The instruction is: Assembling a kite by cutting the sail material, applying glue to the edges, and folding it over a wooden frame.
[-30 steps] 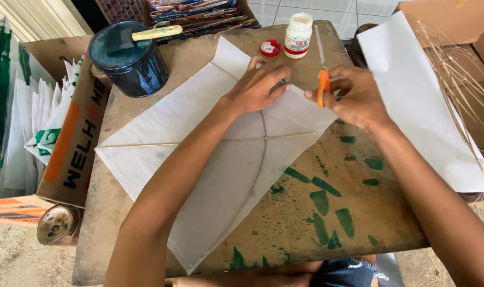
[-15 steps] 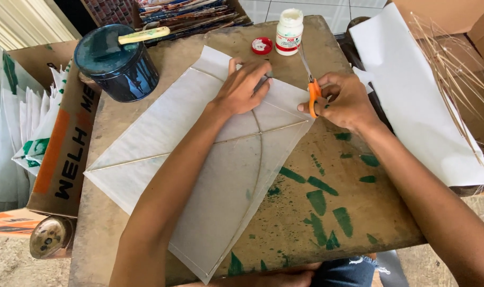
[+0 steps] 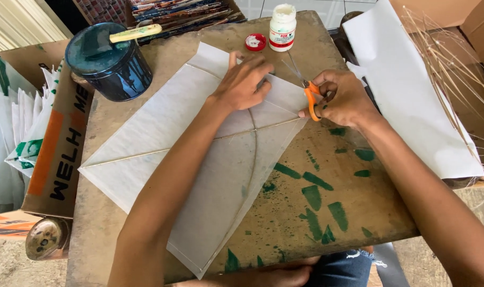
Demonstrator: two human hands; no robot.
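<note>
Left hand (image 3: 245, 82) flat, pressing paper kite (image 3: 199, 159); right hand (image 3: 342, 98) clenched around orange scissors (image 3: 309, 95)

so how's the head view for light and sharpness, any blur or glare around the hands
Head view: soft even daylight, only faint shadows under the left hand and right hand; white paper kite bright but not blown out; orange-handled scissors sharp, no motion blur; wide-lens bending shows at the wooden table edges.
</note>
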